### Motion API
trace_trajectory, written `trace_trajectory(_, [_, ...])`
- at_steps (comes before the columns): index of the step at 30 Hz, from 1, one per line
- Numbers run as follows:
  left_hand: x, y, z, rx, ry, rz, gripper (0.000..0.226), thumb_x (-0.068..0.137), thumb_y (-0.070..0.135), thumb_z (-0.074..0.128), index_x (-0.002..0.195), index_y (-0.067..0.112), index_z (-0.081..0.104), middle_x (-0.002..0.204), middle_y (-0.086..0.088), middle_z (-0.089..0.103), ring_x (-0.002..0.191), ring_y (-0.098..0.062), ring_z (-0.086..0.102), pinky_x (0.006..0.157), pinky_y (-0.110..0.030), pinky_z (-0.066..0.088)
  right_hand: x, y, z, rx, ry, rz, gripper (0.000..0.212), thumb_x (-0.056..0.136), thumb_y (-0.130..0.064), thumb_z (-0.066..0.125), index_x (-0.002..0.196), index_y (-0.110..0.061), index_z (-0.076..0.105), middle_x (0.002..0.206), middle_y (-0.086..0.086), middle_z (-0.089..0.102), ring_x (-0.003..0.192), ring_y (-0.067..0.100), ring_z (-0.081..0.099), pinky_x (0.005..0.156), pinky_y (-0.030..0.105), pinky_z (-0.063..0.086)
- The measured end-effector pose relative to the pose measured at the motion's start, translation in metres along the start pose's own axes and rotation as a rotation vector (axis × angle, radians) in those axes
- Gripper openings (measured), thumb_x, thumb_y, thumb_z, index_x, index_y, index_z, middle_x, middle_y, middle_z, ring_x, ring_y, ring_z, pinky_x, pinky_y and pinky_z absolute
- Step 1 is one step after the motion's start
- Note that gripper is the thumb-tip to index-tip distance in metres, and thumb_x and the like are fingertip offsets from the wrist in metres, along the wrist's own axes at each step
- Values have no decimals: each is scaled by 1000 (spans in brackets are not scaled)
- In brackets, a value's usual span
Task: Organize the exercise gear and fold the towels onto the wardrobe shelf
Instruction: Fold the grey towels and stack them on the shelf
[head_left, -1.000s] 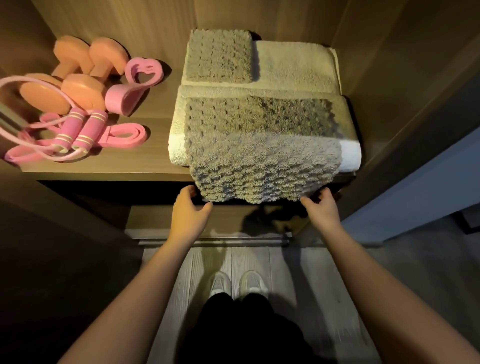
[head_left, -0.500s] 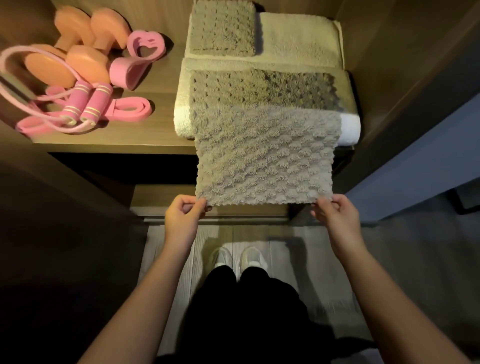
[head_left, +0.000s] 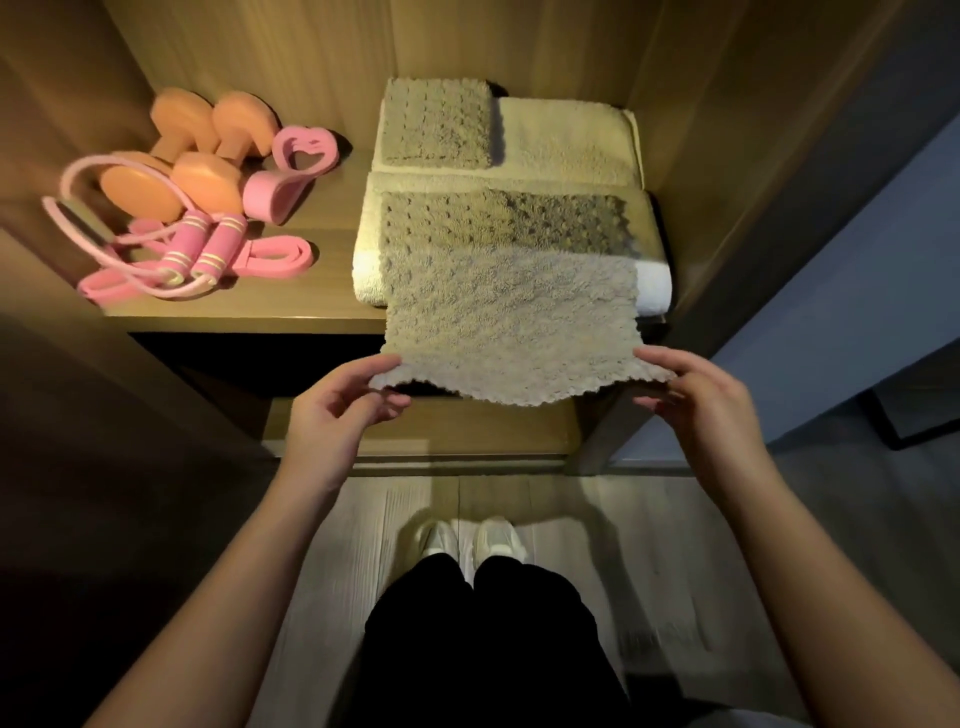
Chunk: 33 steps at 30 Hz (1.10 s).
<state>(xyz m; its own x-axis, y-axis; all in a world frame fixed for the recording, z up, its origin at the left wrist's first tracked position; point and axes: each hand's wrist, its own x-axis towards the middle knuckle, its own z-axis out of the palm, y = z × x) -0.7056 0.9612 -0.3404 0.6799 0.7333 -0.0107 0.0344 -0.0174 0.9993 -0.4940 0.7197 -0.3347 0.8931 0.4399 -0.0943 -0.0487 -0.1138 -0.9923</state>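
Grey towel (head_left: 511, 306) draped off shelf (head_left: 249, 312) edge | near corners pinched: left hand (head_left: 332, 415), right hand (head_left: 696, 400) | keep taut, fold back to far edge, match corners

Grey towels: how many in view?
2. The folded grey towel lies at the back of the shelf on a cream towel. The spread grey towel drapes over the front white towel, its near corners pinched by the left hand and right hand. Others may be hidden.

The towel (head_left: 511, 306) is grey-brown with a bumpy waffle pattern. The dumbbells (head_left: 208, 150) are orange. The jump rope (head_left: 200, 254) is pink with pale stripes.
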Motion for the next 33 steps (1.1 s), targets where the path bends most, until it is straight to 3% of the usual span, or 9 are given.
trace_trajectory(5, [36, 20, -3, 157, 36, 42, 28, 92, -5, 56, 108, 15, 69, 85, -8, 71, 77, -5, 71, 80, -18, 55, 28, -26, 4, -198, -8, -100, 42, 87, 8, 58, 95, -31, 71, 107, -9, 69, 90, -1, 66, 74, 12, 52])
trace_trajectory(10, [75, 29, -1, 248, 87, 93, 13, 93, 24, 63, 81, 28, 69, 63, 11, 67, 56, -1, 58, 56, -12, 47, 59, -38, 16, -298, 97, -196, 15, 93, -14, 62, 85, -26, 67, 80, -5, 69, 72, 0, 63, 72, 22, 49])
trace_trajectory(12, [91, 33, 1, 343, 132, 155, 19, 92, 30, 64, 73, 29, 66, 66, 7, 65, 59, -3, 55, 59, -19, 46, 71, -40, 19, -429, 176, -265, 7, 93, -23, 62, 87, -25, 66, 89, -2, 64, 80, 6, 59, 74, 25, 44])
trace_trajectory(15, [115, 39, 9, 379, 162, 214, 21, 94, 25, 61, 73, 20, 63, 60, 4, 65, 54, 0, 59, 53, -9, 40, 91, -46, 30, -504, 212, -328, 10, 96, -26, 57, 95, -19, 64, 100, -1, 55, 89, 11, 53, 76, 23, 35])
trace_trajectory(19, [155, 43, 19, 445, 248, 243, 16, 94, 25, 59, 85, 13, 62, 67, 8, 62, 57, 7, 56, 52, -8, 38, 125, -54, 46, -507, 241, -292, 21, 97, -25, 52, 80, -15, 56, 82, 3, 55, 74, 16, 49, 67, 30, 33])
trace_trajectory(23, [194, 43, 28, 514, 320, 223, 5, 92, 20, 62, 88, 18, 58, 74, 18, 56, 65, 4, 51, 63, -16, 35, 160, -58, 55, -436, 282, -166, 30, 98, -30, 54, 116, -8, 61, 78, 3, 58, 71, 22, 53, 68, 34, 42])
trace_trajectory(26, [213, 34, 30, 650, 266, 245, 6, 91, 15, 59, 85, 18, 57, 74, 8, 56, 67, -9, 50, 63, -20, 32, 184, -56, 59, -609, 224, -142, 25, 98, -31, 54, 99, -7, 60, 79, 3, 54, 75, 24, 51, 64, 33, 40])
trace_trajectory(29, [226, 27, 27, 851, 134, 250, 3, 92, 16, 60, 89, 14, 59, 94, -3, 53, 77, -20, 48, 71, -27, 34, 201, -53, 62, -775, 143, -75, 25, 97, -31, 53, 77, -15, 51, 73, 2, 52, 71, 25, 50, 57, 31, 36])
trace_trajectory(33, [230, 30, 21, 957, 9, 346, 10, 90, 13, 63, 85, 13, 54, 98, -6, 46, 75, -21, 45, 69, -29, 34, 211, -50, 65, -823, 114, -115, 15, 95, -24, 54, 91, -10, 60, 97, 7, 61, 87, 25, 57, 75, 30, 45])
